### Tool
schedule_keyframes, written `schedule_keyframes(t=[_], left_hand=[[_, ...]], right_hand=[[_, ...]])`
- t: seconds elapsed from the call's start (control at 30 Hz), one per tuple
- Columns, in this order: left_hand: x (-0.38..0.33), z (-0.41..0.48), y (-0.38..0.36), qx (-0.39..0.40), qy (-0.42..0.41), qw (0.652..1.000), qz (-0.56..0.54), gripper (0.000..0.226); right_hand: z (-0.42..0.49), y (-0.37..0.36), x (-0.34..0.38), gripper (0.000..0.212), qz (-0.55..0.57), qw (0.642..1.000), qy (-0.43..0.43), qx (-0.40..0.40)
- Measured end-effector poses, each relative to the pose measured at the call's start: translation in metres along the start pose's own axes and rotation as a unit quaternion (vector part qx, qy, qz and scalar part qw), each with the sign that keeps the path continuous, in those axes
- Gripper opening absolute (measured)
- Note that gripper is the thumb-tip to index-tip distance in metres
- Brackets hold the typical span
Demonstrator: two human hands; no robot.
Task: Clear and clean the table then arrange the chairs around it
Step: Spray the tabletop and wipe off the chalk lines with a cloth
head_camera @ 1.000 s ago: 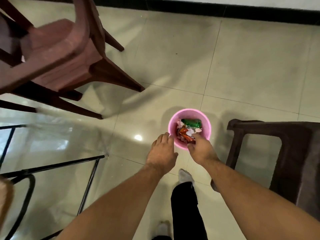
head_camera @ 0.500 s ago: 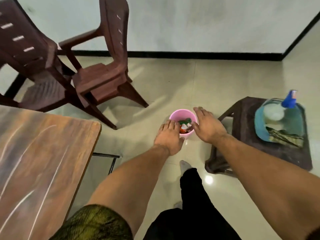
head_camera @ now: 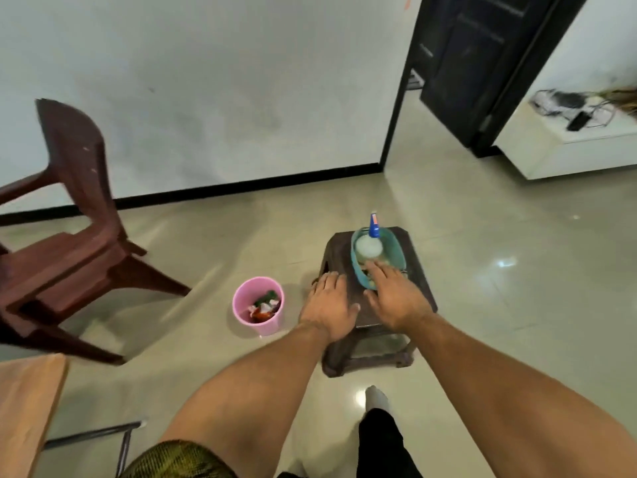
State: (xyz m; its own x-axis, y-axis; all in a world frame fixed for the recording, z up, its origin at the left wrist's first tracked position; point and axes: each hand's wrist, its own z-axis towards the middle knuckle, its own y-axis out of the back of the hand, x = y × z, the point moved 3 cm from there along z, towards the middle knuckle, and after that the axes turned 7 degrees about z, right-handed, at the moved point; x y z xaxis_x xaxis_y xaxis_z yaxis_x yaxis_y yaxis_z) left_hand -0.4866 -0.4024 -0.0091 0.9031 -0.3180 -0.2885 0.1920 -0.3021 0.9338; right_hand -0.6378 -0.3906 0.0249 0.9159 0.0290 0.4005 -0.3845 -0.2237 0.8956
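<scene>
Evidently fetching cleaning gear, my left hand (head_camera: 329,305) and right hand (head_camera: 396,298) were over the stool (head_camera: 336,251), fingers (head_camera: 374,274) straight, spread, empty. Gripping the basin (head_camera: 399,250) there by both rims should have kept its spray bottle (head_camera: 369,246) upright; the table (head_camera: 27,408) stood left of the stool.

We see soft, rather dim indoor light. The glossy floor (head_camera: 482,322) carries small white glare spots, and shadows beneath the maroon chair (head_camera: 69,257) and stool (head_camera: 339,251) are faint. Motion blur smears that chair; wide-angle distortion tilts the door frame (head_camera: 396,98).
</scene>
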Motion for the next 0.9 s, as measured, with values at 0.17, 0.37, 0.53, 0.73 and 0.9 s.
schedule_keyframes(t=[0.17,0.37,0.53,0.73,0.9], left_hand=[[-0.031,0.077,-0.021,0.026,0.034,0.998,-0.042,0.073],[-0.035,0.181,-0.049,0.055,0.121,0.984,-0.115,0.059],[-0.018,0.266,-0.084,0.063,0.205,0.962,-0.169,0.054],[-0.01,0.306,-0.117,0.056,0.259,0.939,-0.22,0.058],[-0.014,0.319,-0.12,0.003,0.248,0.941,-0.228,0.045]], right_hand=[[0.038,-0.006,-0.078,0.065,0.021,0.998,-0.048,0.037],[0.112,-0.039,-0.152,0.069,0.019,0.988,-0.038,0.147],[0.169,-0.092,-0.198,0.073,-0.096,0.972,0.026,0.215],[0.196,-0.122,-0.213,0.053,-0.169,0.94,0.088,0.282],[0.202,-0.118,-0.222,0.056,-0.132,0.93,0.149,0.31]])
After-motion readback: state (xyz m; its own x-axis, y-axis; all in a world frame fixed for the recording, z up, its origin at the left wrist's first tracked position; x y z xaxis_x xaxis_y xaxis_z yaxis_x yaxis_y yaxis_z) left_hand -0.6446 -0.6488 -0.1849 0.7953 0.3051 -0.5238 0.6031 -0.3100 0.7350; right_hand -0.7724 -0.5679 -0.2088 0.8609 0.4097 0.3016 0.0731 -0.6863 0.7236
